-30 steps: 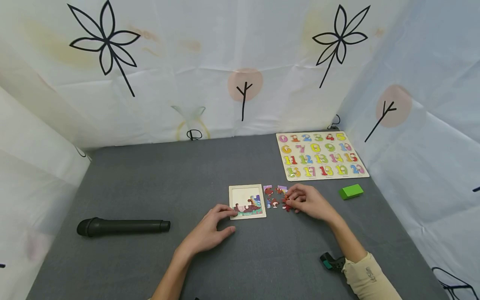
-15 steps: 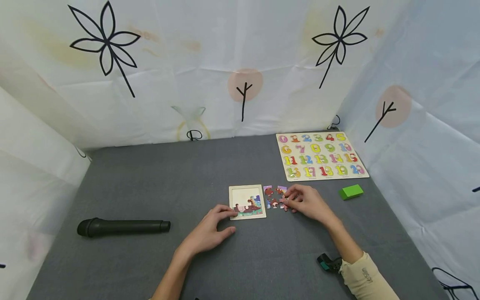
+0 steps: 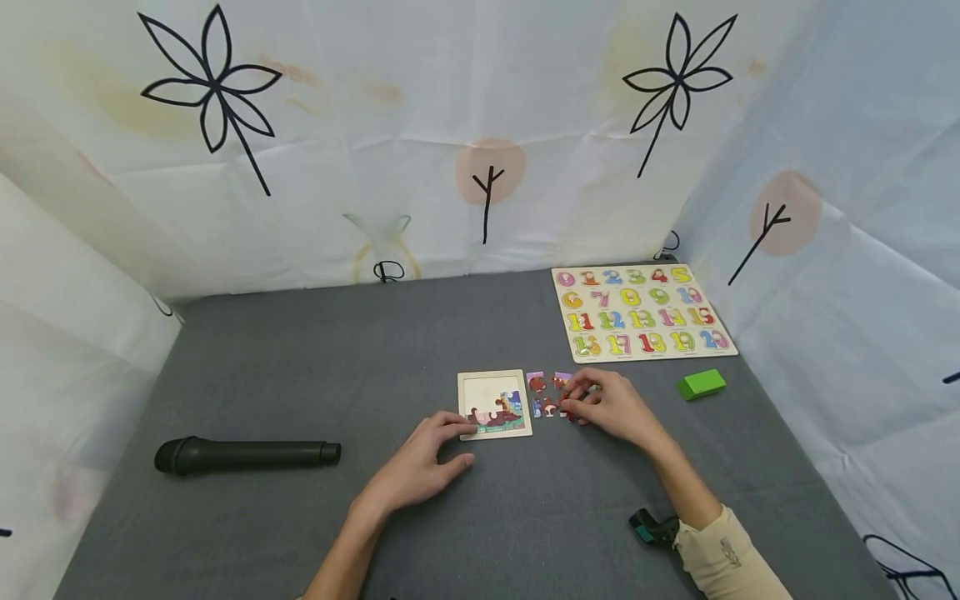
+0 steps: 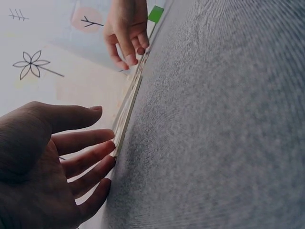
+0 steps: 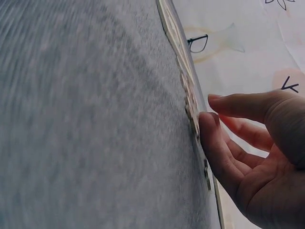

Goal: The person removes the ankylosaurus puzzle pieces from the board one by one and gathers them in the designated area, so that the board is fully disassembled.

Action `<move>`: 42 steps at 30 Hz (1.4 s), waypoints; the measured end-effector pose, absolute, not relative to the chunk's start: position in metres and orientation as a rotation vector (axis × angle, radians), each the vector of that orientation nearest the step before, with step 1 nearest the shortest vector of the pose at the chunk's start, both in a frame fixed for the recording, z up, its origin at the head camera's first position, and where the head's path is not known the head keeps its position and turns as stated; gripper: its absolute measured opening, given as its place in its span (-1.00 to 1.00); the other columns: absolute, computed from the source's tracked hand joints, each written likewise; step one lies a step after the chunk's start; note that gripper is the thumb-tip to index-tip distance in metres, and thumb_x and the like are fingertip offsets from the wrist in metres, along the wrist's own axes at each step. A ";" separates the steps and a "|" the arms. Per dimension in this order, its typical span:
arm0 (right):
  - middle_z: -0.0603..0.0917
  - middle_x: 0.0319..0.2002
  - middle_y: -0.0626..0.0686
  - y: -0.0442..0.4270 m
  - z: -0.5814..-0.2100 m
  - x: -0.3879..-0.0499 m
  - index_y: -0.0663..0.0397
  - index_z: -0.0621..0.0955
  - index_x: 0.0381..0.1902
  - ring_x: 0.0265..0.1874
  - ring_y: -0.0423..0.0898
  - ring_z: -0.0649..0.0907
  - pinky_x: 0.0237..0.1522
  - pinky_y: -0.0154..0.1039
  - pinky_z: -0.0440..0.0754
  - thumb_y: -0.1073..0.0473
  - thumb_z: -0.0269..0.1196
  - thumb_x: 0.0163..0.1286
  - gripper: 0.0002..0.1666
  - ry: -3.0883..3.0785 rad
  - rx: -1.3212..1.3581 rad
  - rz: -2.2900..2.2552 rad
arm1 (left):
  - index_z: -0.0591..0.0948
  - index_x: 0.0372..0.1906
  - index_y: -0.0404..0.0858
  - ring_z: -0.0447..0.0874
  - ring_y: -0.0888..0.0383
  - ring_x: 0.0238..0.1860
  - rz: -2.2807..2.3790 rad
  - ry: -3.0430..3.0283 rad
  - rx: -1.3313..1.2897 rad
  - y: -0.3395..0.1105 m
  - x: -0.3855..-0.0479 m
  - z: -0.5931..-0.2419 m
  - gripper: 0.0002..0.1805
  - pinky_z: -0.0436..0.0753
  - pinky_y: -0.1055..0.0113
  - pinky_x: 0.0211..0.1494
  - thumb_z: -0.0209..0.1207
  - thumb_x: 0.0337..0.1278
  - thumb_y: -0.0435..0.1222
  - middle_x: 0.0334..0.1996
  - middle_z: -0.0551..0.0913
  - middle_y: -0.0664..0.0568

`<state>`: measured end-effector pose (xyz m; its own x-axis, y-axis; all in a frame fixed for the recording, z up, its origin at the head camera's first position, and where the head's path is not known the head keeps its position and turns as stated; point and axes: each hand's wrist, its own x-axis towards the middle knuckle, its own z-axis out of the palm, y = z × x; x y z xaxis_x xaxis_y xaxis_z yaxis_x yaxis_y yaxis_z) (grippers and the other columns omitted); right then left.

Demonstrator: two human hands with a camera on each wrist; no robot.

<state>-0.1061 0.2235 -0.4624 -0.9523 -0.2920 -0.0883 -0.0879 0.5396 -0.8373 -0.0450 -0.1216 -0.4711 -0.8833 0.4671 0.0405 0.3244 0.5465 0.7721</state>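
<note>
A small wooden jigsaw tray [image 3: 480, 393] lies mid-table in the head view, with joined coloured pieces along its bottom and right side. My left hand [image 3: 420, 462] rests its extended fingertips on the tray's lower left edge, thumb apart; the left wrist view shows these fingers [image 4: 90, 160] loosely spread. Several loose puzzle pieces [image 3: 537, 383] lie flat just right of the tray. Over the rightmost of them, my right hand [image 3: 611, 406] pinches a reddish puzzle piece [image 3: 567, 411] low at the table, partly hidden by the fingertips. In the right wrist view, thumb and finger tips are close together beside the pieces [image 5: 190, 107].
Behind the right hand lies a wooden number board [image 3: 656, 357]. A green block [image 3: 702, 384] sits to its front right. On the left is a black microphone [image 3: 247, 453]. White printed cloth walls [image 3: 420, 167] stand around the grey tabletop [image 3: 322, 358].
My right hand has shifted slightly left, and the piece at its fingertips went from red to pinkish and back to red. The left hand stays almost still on the tray.
</note>
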 end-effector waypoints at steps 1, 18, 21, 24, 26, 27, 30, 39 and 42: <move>0.77 -0.26 0.18 0.222 -0.462 -0.106 0.29 0.70 -0.02 -0.46 -0.10 0.81 -0.36 -0.20 0.80 0.25 0.47 0.44 -0.74 2.549 -0.334 -1.386 | 0.71 0.32 -0.27 0.57 -0.11 0.35 1.241 2.615 0.662 -0.121 -0.045 -0.471 -0.56 0.58 -0.17 0.39 0.33 0.46 -0.20 0.29 0.66 -0.06; 0.75 -0.25 0.19 0.163 -0.463 -0.124 0.34 0.70 0.04 -0.51 -0.18 0.70 -0.39 -0.29 0.73 0.29 0.44 0.45 -0.72 2.346 -0.599 -1.436 | 0.73 0.32 -0.10 0.58 -0.06 0.40 1.219 2.667 0.795 -0.111 -0.055 -0.503 -0.57 0.51 -0.26 0.39 0.37 0.42 -0.17 0.40 0.68 0.14; 0.77 -0.29 0.12 0.154 -0.465 -0.131 0.27 0.73 0.02 -0.54 -0.27 0.64 -0.44 -0.38 0.60 0.27 0.47 0.42 -0.73 2.398 -0.634 -1.350 | 0.71 0.35 -0.12 0.54 -0.07 0.42 1.208 2.631 0.783 -0.110 -0.053 -0.496 -0.56 0.48 -0.24 0.34 0.34 0.47 -0.15 0.44 0.66 0.11; 0.77 -0.34 0.06 0.147 -0.464 -0.136 0.25 0.76 -0.02 -0.57 -0.32 0.58 -0.46 -0.42 0.52 0.26 0.48 0.39 -0.75 2.449 -0.646 -1.268 | 0.70 0.36 -0.20 0.52 -0.11 0.43 1.189 2.587 0.731 -0.107 -0.049 -0.478 -0.56 0.44 -0.22 0.33 0.31 0.47 -0.19 0.44 0.66 0.02; 0.76 -0.39 0.04 0.144 -0.463 -0.138 0.24 0.78 -0.06 -0.59 -0.32 0.55 -0.47 -0.43 0.48 0.27 0.49 0.36 -0.77 2.471 -0.639 -1.226 | 0.70 0.35 -0.23 0.50 -0.11 0.45 1.173 2.565 0.687 -0.105 -0.048 -0.470 -0.56 0.42 -0.21 0.35 0.32 0.46 -0.23 0.44 0.65 -0.02; 0.76 -0.41 0.02 0.143 -0.463 -0.139 0.23 0.79 -0.08 -0.60 -0.33 0.55 -0.47 -0.43 0.48 0.27 0.50 0.35 -0.78 2.481 -0.630 -1.209 | 0.70 0.35 -0.23 0.50 -0.10 0.46 1.160 2.563 0.670 -0.105 -0.047 -0.468 -0.56 0.41 -0.21 0.37 0.32 0.46 -0.23 0.44 0.65 -0.02; 0.74 -0.46 0.01 0.142 -0.463 -0.140 0.22 0.79 -0.11 -0.64 -0.33 0.56 -0.50 -0.41 0.48 0.28 0.50 0.34 -0.81 2.481 -0.626 -1.184 | 0.70 0.35 -0.22 0.49 -0.09 0.48 1.132 2.561 0.640 -0.104 -0.048 -0.467 -0.56 0.41 -0.22 0.41 0.32 0.47 -0.23 0.44 0.65 -0.03; 0.64 -0.46 -0.01 0.143 -0.461 -0.140 0.25 0.76 -0.15 -0.63 -0.29 0.54 -0.51 -0.41 0.48 0.29 0.51 0.34 -0.82 2.458 -0.651 -1.192 | 0.71 0.34 -0.22 0.47 -0.11 0.49 1.149 2.533 0.637 -0.105 -0.049 -0.468 -0.57 0.39 -0.30 0.40 0.33 0.46 -0.22 0.44 0.65 -0.03; 0.65 -0.38 0.02 0.144 -0.461 -0.140 0.21 0.76 -0.15 -0.55 -0.29 0.51 -0.42 -0.41 0.48 0.26 0.55 0.31 -0.78 2.515 -0.685 -1.163 | 0.71 0.34 -0.22 0.47 -0.12 0.49 1.149 2.525 0.629 -0.105 -0.049 -0.467 -0.56 0.38 -0.32 0.40 0.34 0.46 -0.21 0.44 0.65 -0.05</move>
<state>-0.1397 0.1438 -0.4611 -0.8461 -0.5299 -0.0583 -0.2988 0.5619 -0.7713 -0.0485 -0.1052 -0.4669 -0.8605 0.5022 -0.0849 0.2660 0.5852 0.7660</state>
